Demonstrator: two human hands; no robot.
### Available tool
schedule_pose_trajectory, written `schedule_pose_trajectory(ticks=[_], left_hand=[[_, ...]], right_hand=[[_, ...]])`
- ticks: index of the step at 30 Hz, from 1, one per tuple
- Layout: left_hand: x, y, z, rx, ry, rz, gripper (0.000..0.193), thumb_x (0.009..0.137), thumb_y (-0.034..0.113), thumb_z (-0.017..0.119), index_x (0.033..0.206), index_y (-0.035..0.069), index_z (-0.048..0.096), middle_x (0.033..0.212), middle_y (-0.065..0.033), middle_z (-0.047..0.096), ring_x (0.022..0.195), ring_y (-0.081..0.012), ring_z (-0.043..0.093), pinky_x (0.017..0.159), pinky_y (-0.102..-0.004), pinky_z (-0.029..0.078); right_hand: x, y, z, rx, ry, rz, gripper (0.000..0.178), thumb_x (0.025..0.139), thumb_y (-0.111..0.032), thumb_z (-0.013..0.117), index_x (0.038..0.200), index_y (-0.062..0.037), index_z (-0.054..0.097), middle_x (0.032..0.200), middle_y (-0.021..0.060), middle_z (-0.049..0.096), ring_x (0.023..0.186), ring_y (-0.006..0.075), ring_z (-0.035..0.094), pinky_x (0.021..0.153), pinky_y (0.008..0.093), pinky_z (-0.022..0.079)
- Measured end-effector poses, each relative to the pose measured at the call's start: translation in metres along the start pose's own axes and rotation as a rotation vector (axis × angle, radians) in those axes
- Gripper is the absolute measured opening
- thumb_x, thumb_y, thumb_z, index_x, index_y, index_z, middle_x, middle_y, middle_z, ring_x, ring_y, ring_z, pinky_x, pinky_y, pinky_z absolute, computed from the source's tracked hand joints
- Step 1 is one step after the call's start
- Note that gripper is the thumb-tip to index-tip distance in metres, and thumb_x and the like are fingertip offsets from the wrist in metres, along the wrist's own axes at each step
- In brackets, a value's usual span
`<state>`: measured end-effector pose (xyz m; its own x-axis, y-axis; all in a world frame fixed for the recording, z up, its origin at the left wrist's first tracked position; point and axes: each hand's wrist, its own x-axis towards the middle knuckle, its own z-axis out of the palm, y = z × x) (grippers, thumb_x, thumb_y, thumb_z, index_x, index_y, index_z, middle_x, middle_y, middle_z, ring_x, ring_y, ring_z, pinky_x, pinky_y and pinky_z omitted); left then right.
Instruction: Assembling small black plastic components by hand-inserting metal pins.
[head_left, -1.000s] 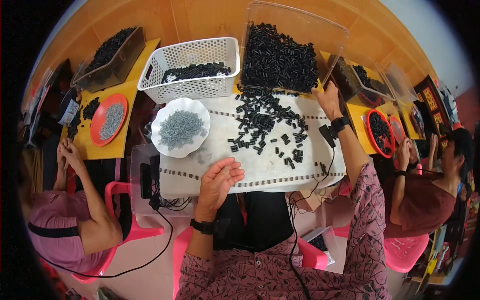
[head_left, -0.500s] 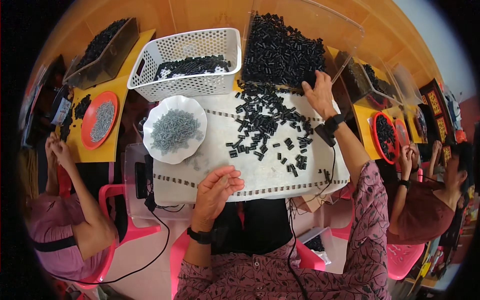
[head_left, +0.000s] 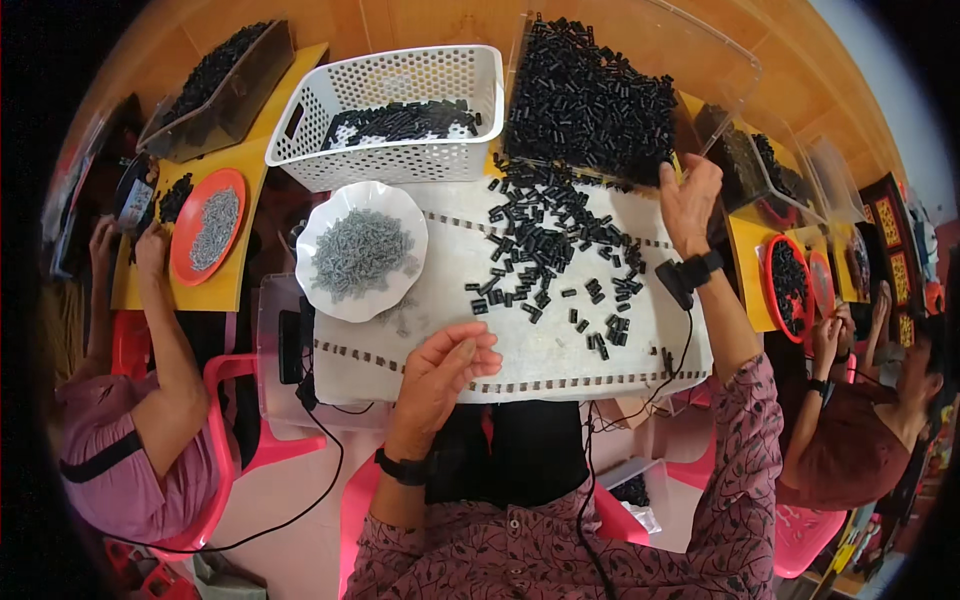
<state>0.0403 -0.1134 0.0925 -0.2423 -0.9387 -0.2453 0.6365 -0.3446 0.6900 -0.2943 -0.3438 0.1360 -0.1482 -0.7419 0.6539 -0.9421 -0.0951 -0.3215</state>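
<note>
At the far left, a co-worker in a pink top (head_left: 120,450) is seated, and an orange plate (head_left: 208,238) with small grey pieces is seen on the yellow table (head_left: 190,295) before this person. A dark bin (head_left: 225,85) of black parts is placed behind it.

More to the right, a white perforated basket (head_left: 395,115) with some black parts inside is set at the back of the white work board (head_left: 440,300). Just in front of the basket, a white scalloped dish (head_left: 360,250) filled with grey pins is laid on the board.

The left hand (head_left: 445,370) is rested at the near edge of the board, below and to the right of the dish. Its fingers are curled loosely inward; whether something small is pinched in them cannot be told.

The scattered black parts (head_left: 545,250) are spread over the middle and right part of the board, between the two hands (nearer to the right one). They are well apart from the left hand, and the closest ones lie just beyond its fingertips, toward the back right.

Behind them, a clear bin (head_left: 600,100) heaped with the same black parts is tilted toward the board, and the heap runs down into the scattered ones.

The right hand (head_left: 690,200) is raised at the right front corner of this bin, with the fingers stretched open and laid against the bin's edge; nothing is gripped. A black wrist device (head_left: 690,275) with a cable is worn on this arm.

At the far right, a red plate (head_left: 790,285) of black parts and another co-worker (head_left: 860,430) are seen.
</note>
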Motion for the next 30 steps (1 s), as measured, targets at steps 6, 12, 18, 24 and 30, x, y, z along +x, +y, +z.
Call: schedule_pose_trajectory(ticks=[6,12,18,24,30], left_hand=[[0.042,0.022,0.034,0.248,0.082,0.126,0.03,0.097,0.01,0.053,0.123,-0.004,0.055,0.114,-0.0119,0.062,0.1,-0.018,0.062,0.087,-0.0302,0.052],[0.12,0.042,0.053,0.538,0.12,0.209,0.059,0.09,0.018,0.062,0.138,-0.007,0.038,0.119,-0.0114,0.058,0.102,-0.0163,0.058,0.083,-0.0283,0.049],[0.178,0.059,0.063,0.686,0.044,0.158,0.07,0.092,0.019,0.058,0.148,-0.002,0.02,0.138,-0.0126,0.044,0.115,-0.0182,0.051,0.091,-0.0321,0.049],[0.216,0.068,0.069,0.8,0.056,0.112,0.066,0.092,0.016,0.057,0.147,0.007,0.022,0.134,-0.0114,0.046,0.108,-0.019,0.055,0.085,-0.0328,0.053],[0.228,0.062,0.065,0.715,0.083,0.182,0.065,0.091,0.011,0.057,0.145,0.008,0.023,0.123,-0.0109,0.051,0.093,-0.0184,0.061,0.077,-0.0307,0.056]], right_hand=[[0.001,0.035,-0.002,0.013,0.013,0.181,0.049,0.085,-0.025,0.066,0.117,0.0088,0.048,0.117,0.0262,0.048,0.114,0.0395,0.045,0.097,0.044,0.037],[0.008,0.051,0.011,0.378,-0.183,0.286,0.051,0.09,-0.033,0.058,0.115,0.0107,0.05,0.103,0.0275,0.061,0.097,0.0423,0.059,0.086,0.0439,0.046],[0.015,0.056,0.022,0.134,-0.246,0.214,0.042,0.094,-0.035,0.054,0.102,0.0058,0.06,0.086,0.023,0.063,0.087,0.0356,0.063,0.078,0.0405,0.048],[0.02,0.057,0.023,0.19,-0.267,0.224,0.036,0.094,-0.029,0.051,0.098,0.0057,0.06,0.09,0.0286,0.063,0.091,0.045,0.061,0.079,0.0458,0.047],[0.02,0.054,0.027,0.206,-0.268,0.275,0.033,0.094,-0.027,0.051,0.098,0.0044,0.061,0.09,0.0278,0.064,0.089,0.0457,0.06,0.078,0.0468,0.046]])
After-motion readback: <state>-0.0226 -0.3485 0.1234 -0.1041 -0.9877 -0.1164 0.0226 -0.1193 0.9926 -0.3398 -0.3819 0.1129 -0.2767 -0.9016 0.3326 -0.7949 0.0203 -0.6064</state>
